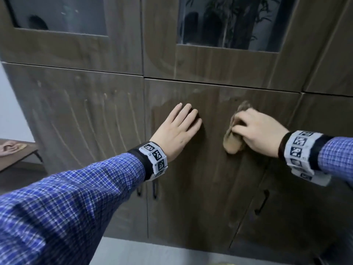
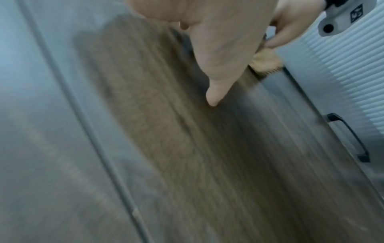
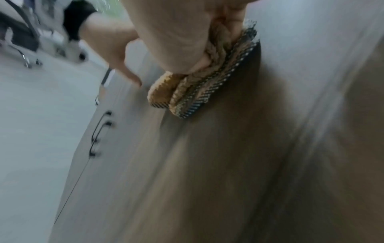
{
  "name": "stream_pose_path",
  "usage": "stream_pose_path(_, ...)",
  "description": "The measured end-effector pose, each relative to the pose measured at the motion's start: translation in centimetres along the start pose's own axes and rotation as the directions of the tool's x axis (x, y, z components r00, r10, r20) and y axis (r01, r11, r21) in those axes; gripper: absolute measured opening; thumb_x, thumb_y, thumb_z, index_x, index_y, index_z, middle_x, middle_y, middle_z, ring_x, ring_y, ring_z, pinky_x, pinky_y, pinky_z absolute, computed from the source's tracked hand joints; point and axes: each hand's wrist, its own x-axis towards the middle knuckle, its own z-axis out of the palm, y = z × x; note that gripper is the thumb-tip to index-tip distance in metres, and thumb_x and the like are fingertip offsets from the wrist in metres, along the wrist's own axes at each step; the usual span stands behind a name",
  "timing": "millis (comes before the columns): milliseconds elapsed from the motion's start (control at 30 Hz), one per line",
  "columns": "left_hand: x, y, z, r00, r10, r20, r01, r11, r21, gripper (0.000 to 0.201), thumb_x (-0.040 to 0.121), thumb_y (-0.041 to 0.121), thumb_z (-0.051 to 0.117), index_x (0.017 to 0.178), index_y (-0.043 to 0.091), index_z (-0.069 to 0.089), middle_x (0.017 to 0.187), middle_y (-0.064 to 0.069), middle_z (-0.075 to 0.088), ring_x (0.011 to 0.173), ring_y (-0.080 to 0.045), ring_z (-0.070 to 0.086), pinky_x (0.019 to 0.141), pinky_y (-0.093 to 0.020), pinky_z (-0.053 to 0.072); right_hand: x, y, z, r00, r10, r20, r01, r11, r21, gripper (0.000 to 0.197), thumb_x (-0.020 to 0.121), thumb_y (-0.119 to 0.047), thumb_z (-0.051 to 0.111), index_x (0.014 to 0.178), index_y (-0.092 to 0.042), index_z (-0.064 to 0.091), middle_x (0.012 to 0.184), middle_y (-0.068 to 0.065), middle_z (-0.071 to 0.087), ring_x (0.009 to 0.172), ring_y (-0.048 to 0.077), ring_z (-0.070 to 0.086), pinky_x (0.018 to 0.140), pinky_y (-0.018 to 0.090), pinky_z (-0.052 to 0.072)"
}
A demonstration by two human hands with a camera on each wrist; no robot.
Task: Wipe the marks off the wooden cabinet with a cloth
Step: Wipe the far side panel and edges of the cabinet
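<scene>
Streaked wooden cabinet [image 1: 86,119] — probably chalk; cloth [image 1: 234,138] pressed.

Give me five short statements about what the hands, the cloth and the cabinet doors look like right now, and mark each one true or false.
1. The right hand grips a bunched tan cloth against the cabinet door. True.
2. The left hand holds a second cloth. False: it lies flat on the door with straight fingers and holds nothing.
3. Pale streak marks show on the lower door left of the hands. True.
4. The upper doors are solid wood all over. False: each has a glass pane.
5. Both wrists wear bands with black and white square codes. True.
</scene>
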Motion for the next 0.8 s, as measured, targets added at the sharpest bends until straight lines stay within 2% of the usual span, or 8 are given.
stream_pose_path(167,-7.9,-3.1,2.1,0.969,-0.243,0.037,0.245,0.966,-0.081,0.072,0.069,0.025,0.072,0.133,-0.002,0.053,0.132,-0.024,0.051,0.131,-0.046,0.042,0.12,-0.057,0.024,10.8,-4.3,-1.6,0.978,0.005,-0.21,0.006,0.999,0.051,0.029,0.079,-0.001,0.056,0.105,-0.003,0.068,0.114,0.023,0.055,0.096,0.038,0.05,0.078,0.044,0.049)
stream_pose_path(367,-17.5,-6.7,4.6,0.85,-0.461,0.254,0.482,0.876,-0.026,0.065,0.077,0.025,0.063,0.134,-0.004,0.051,0.127,-0.022,0.052,0.123,-0.044,0.045,0.115,-0.055,0.03,24.2,-12.2,-0.8,0.938,0.044,-0.343,-0.008,0.994,0.106,0.027,0.082,-0.008,0.06,0.107,-0.009,0.067,0.111,0.018,0.055,0.093,0.033,0.047,0.071,0.041,0.047)
stream_pose_path(433,-18.7,-8.0,5.3,0.815,-0.5,0.294,0.52,0.854,0.011,0.069,0.078,0.028,0.061,0.137,-0.004,0.048,0.129,-0.022,0.05,0.123,-0.043,0.044,0.115,-0.054,0.029,24.5,-15.9,2.1,0.958,-0.01,-0.285,0.036,0.996,0.084,0.028,0.075,-0.01,0.064,0.104,-0.01,0.067,0.11,0.016,0.056,0.09,0.033,0.048,0.068,0.04,0.046)
stream_pose_path(500,-19.5,-9.0,5.6,0.786,-0.531,0.316,0.551,0.834,0.03,0.072,0.079,0.031,0.061,0.139,-0.004,0.044,0.132,-0.022,0.047,0.125,-0.043,0.042,0.115,-0.054,0.028,21.4,-20.3,6.1,0.985,-0.159,-0.066,0.162,0.985,0.053,0.032,0.068,-0.016,0.069,0.099,-0.011,0.069,0.11,0.012,0.058,0.089,0.032,0.052,0.066,0.039,0.047)
stream_pose_path(567,-19.4,-10.2,5.6,0.777,-0.558,0.292,0.571,0.82,0.044,0.074,0.078,0.03,0.062,0.141,-0.004,0.041,0.134,-0.022,0.045,0.125,-0.042,0.04,0.115,-0.053,0.028,17.7,-23.3,8.8,0.946,-0.292,0.14,0.294,0.956,0.009,0.028,0.071,-0.024,0.065,0.097,-0.015,0.072,0.108,0.006,0.06,0.088,0.027,0.054,0.065,0.036,0.048)
stream_pose_path(633,-18.7,-12.0,5.2,0.766,-0.588,0.258,0.601,0.799,0.038,0.077,0.076,0.03,0.062,0.142,-0.003,0.038,0.135,-0.02,0.043,0.125,-0.04,0.039,0.116,-0.051,0.028,17.9,-22.8,9.1,0.919,-0.359,0.165,0.365,0.931,-0.006,0.027,0.077,-0.024,0.054,0.096,-0.017,0.072,0.107,0.005,0.061,0.088,0.026,0.055,0.066,0.036,0.049)
stream_pose_path(700,-17.8,-14.0,4.7,0.748,-0.628,0.217,0.641,0.768,0.014,0.083,0.073,0.032,0.064,0.143,-0.001,0.035,0.137,-0.019,0.041,0.127,-0.039,0.038,0.116,-0.049,0.028,21.3,-20.0,6.5,0.942,-0.334,0.042,0.336,0.941,-0.044,0.031,0.076,-0.019,0.048,0.098,-0.014,0.069,0.108,0.01,0.06,0.088,0.03,0.055,0.065,0.037,0.048)
stream_pose_path(800,-17.0,-16.5,4.2,0.709,-0.683,0.175,0.699,0.714,-0.045,0.091,0.072,0.033,0.064,0.15,0.002,0.027,0.148,-0.021,0.033,0.137,-0.041,0.032,0.119,-0.051,0.025,28.2,-15.1,0.2,0.961,-0.098,-0.26,0.098,0.995,-0.015,0.032,0.077,-0.012,0.05,0.105,-0.01,0.066,0.112,0.017,0.056,0.09,0.035,0.05,0.066,0.04,0.046)
